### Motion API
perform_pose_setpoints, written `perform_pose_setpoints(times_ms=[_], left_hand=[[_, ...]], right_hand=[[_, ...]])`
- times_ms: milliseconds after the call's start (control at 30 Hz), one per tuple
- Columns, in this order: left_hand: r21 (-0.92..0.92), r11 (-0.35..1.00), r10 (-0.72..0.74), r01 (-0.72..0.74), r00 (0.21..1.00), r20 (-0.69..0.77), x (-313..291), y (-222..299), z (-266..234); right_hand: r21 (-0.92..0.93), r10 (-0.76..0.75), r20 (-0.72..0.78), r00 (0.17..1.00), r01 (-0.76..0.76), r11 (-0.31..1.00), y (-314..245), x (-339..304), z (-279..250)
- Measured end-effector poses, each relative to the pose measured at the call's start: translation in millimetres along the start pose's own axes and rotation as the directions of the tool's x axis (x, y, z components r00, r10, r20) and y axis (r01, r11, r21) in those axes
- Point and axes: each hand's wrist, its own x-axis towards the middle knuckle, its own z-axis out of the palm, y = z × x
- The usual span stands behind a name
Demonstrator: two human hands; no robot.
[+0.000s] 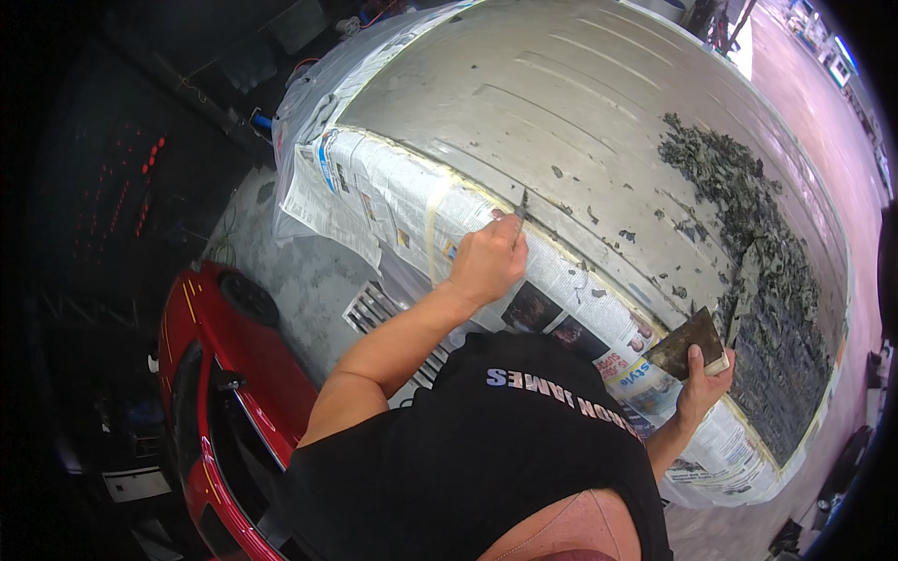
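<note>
In front of me is a large ribbed, grey-beige metal panel, like a vehicle roof. My left hand is closed on a slim scraper, its tip at the panel's near edge, beside the masking. Farther right, my right hand grips a flat, brown-stained rectangular plate, thumb on top; its exact kind is unclear. Dark peeled flakes lie heaped over the panel's right part, with loose bits scattered toward the left hand. A dark coating covers the lower right area.
Newspaper and yellowish tape mask the panel's near edge. Translucent plastic sheeting hangs at the far left. A red car stands on the left, near a slatted metal grate. Pale floor shows on the right.
</note>
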Motion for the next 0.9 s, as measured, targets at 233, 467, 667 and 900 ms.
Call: perform_pose_setpoints(times_ms=[233, 467, 667, 900], left_hand=[[-0.193, 0.977, 0.074, -0.093, 0.992, -0.104, -13.0, 28.1, 19.3], [-0.182, 0.979, -0.124, 0.089, 0.974, -0.189, 5.5, 18.5, -8.9], [0.022, 0.999, 0.027, -0.023, 0.985, -0.172, 3.9, -20.7, -5.4], [0.031, 0.996, 0.082, -0.08, 0.994, -0.065, -8.4, 3.8, 13.9]], right_hand=[[0.012, 0.011, -0.008, 1.0, -0.011, 1.0, -1.5, -1.5, -8.1], [0.026, 0.0, -0.056, 0.998, 0.002, 1.0, 4.1, -3.9, -23.8], [0.014, 0.031, -0.054, 0.998, -0.031, 0.999, 5.3, -4.3, -15.3], [0.003, 0.039, -0.039, 0.998, -0.039, 0.999, 9.0, -3.4, -17.3]])
